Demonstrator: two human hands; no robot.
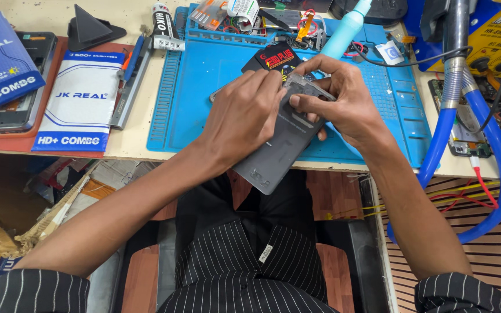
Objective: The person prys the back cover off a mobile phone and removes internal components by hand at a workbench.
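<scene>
1. Left hand [244,116]: grip clenched over the upper left part of a grey phone back panel [273,156], fingers curled onto its top edge.
2. Right hand [343,101]: grip pinched on the same panel's top right corner, thumb pressed on its face, fingers wrapped behind.
3. The panel sits between both grips, tilted, with its lower end hanging past the near edge of the table [134,142], above the person's lap.
4. Beneath both grips: a blue work mat [198,87] lying on the table.
5. Just beyond the fingertips: a black card with orange print [271,58], partly hidden by the hands.
6. Beyond the right grip: a pale teal tube [346,29], leaning.
7. Well to the left of the left grip: a white and blue packet [79,107], with a grey metal tool [127,95] beside it.
8. To the right of the right grip: a blue hose [494,156] looping off the table edge.
</scene>
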